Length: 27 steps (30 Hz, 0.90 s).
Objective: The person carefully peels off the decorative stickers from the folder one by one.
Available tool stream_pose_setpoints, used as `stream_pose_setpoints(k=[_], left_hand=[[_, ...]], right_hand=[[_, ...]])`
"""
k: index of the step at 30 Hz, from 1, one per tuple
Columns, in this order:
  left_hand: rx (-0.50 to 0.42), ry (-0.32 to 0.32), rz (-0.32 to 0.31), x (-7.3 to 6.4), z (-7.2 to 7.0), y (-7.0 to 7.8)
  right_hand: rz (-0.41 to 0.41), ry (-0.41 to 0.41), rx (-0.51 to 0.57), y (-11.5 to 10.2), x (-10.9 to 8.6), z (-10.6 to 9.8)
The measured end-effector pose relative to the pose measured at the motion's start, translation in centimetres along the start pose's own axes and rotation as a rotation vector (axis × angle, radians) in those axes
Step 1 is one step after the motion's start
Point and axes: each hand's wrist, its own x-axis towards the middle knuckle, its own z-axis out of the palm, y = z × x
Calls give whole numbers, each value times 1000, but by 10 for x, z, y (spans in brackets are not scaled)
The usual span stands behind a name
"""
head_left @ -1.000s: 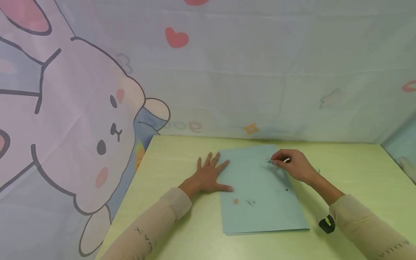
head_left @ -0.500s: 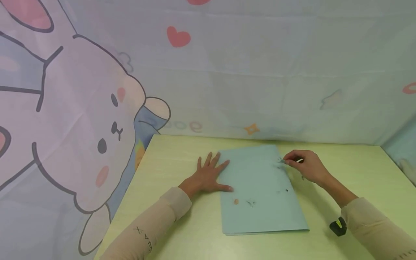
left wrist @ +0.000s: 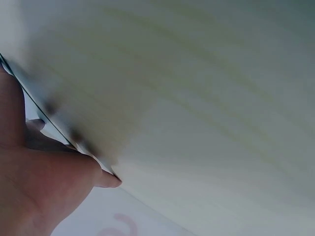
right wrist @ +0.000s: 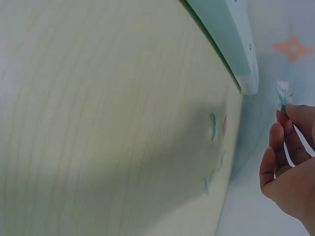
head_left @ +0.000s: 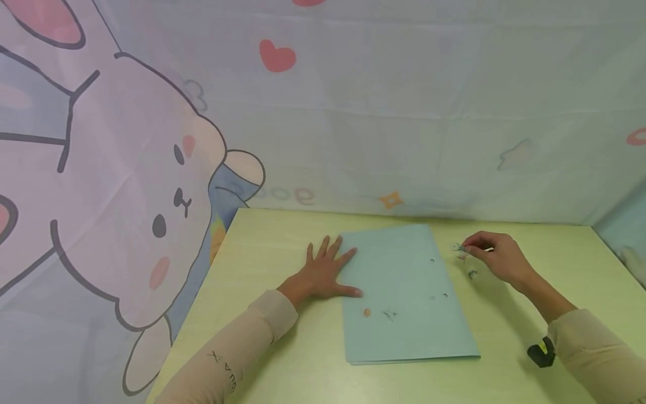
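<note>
A pale green folder (head_left: 398,269) lies flat on the table. My left hand (head_left: 323,278) rests spread over the folder's left edge, thumb on the cover. Right of the folder, my right hand (head_left: 499,258) pinches a small clear flower sticker (right wrist: 283,93) between thumb and forefinger. Its printed leaves and pale bloom show in the right wrist view. On the cover are a small orange flower piece (head_left: 367,312) and a grey-green sprig piece (head_left: 390,315). Beneath the right hand lie several small pieces, among them a blue one (right wrist: 212,125) and a pink one (right wrist: 224,125).
The light yellow table (head_left: 282,359) meets a printed cloth (head_left: 383,112) at its back edge. A large cartoon rabbit (head_left: 136,185) is drawn on the cloth at the left. Two small holes run along the folder's right side. A black device (head_left: 541,352) sits at the right sleeve.
My right hand has moved right with the sticker, from over the folder to beyond its right edge. Small pieces on the table have come into sight. My left hand has stayed in place.
</note>
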Motion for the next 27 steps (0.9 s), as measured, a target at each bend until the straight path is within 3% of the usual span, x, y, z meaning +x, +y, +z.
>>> stream_pose_setpoints(k=[10, 22, 27], left_hand=[[4, 8, 4, -1, -1, 1], [13, -2, -2, -1, -2, 1], [4, 4, 2, -1, 0, 2]], right_hand=[[118, 65, 65, 28, -6, -12], [293, 114, 73, 75, -15, -24], [319, 120, 106, 87, -17, -27]])
